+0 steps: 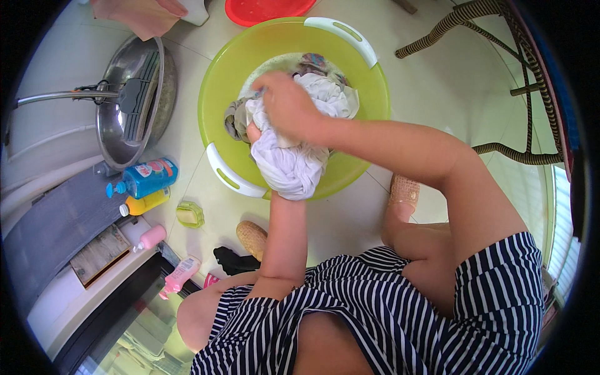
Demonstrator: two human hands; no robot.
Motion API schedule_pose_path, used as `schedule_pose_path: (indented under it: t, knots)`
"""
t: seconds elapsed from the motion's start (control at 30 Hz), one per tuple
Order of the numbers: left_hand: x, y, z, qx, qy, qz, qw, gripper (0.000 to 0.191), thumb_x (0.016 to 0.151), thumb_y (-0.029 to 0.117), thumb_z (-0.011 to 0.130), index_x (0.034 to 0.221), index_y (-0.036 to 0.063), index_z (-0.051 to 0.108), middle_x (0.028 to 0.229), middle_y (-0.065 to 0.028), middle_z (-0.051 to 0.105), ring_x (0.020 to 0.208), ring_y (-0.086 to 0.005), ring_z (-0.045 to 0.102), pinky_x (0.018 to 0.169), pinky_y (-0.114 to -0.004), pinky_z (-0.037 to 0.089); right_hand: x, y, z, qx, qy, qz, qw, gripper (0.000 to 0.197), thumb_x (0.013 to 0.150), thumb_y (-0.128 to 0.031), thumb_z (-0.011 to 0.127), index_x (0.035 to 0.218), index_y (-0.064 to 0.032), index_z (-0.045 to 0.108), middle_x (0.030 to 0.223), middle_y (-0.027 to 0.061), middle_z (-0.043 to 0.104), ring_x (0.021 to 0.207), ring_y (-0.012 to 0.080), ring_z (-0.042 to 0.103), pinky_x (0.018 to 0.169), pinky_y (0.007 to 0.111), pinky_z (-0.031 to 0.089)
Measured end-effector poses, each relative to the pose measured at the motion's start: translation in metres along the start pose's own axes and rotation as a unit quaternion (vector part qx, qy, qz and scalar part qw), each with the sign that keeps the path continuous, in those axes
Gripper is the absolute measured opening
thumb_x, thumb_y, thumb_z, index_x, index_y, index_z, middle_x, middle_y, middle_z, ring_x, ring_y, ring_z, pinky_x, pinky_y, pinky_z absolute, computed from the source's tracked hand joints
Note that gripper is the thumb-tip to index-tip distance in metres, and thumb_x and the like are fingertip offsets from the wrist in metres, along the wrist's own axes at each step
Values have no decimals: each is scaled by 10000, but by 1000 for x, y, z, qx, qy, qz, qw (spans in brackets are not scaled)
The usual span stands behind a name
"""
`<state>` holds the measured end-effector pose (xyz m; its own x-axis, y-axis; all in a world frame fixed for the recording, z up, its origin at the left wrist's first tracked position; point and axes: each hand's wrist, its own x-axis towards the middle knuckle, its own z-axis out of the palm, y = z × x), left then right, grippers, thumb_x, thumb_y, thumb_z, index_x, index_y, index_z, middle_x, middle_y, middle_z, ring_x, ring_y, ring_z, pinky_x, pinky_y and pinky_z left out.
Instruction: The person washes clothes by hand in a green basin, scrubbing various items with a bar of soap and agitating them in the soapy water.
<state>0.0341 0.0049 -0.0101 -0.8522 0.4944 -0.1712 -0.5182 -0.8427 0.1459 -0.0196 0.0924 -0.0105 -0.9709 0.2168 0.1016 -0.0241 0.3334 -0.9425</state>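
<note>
A lime-green plastic basin [375,101] with white handles stands on the floor before me, holding soapy water and wet laundry. My left hand [253,132] is mostly hidden by a white cloth [290,164]; only part of it shows at the cloth's left edge. The cloth is bunched over my left wrist, and the hand grips it from beneath. Above it, my right hand [288,103] is blurred, fingers bent, over the laundry. A small bluish patch shows by its fingertips, too blurred to name. Grey-brown fabric [237,119] and patterned fabric [313,63] lie in the basin.
Left of the basin a steel bowl [166,93] leans on its side beside a mop head [136,96]. Below stand a blue pump bottle [150,178], a yellow bottle [147,201] and a soap dish [190,214]. A red basin [267,9] lies beyond; a woven chair [525,84] stands right.
</note>
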Motion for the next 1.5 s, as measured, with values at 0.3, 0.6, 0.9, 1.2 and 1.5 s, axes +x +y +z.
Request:
schedule_pose_path:
  t: [0.3, 0.6, 0.9, 1.2, 1.5]
  knots:
    - [5, 8, 5, 67, 38, 51, 996, 509, 1041, 462, 378, 1422, 131, 442, 1333, -86, 556, 1215, -250, 565, 1032, -418, 481, -43, -20, 15, -4, -9, -151, 988, 362, 832, -106, 609, 1175, 6, 576, 1174, 210, 597, 1144, 405, 530, 1001, 466, 445]
    - [5, 12, -21, 43, 27, 65, 997, 493, 1042, 412, 394, 1432, 113, 428, 1339, -95, 550, 1209, -254, 565, 1028, -413, 485, -31, -13, 7, 1, 4, -125, 992, 391, 768, -52, 628, 1158, -41, 612, 1114, 151, 621, 1069, 381, 560, 955, 436, 466]
    - [17, -18, 36, 266, 140, 111, 947, 592, 1027, 507, 361, 1438, 88, 446, 1379, -123, 538, 1274, -283, 536, 1076, -423, 451, -1, 3, -16, -45, -7, -121, 992, 350, 843, -16, 555, 1187, -1, 621, 1192, 197, 611, 1070, 415, 550, 971, 438, 459]
    - [12, 13, -6, 38, 48, 80, 995, 618, 1019, 540, 344, 1393, 73, 498, 1348, -131, 571, 1219, -299, 573, 1044, -450, 477, -34, -16, 5, -36, -39, -187, 981, 431, 776, -51, 626, 1205, -36, 593, 1204, 178, 603, 1151, 380, 533, 1030, 447, 439]
    - [15, 9, -1, 62, 75, 93, 991, 577, 1028, 511, 358, 1369, 72, 516, 1319, -131, 584, 1170, -294, 595, 1017, -467, 491, -25, -2, -10, -37, -91, -320, 942, 583, 726, -2, 665, 1298, -78, 584, 1316, 157, 578, 1174, 369, 552, 1018, 422, 474]
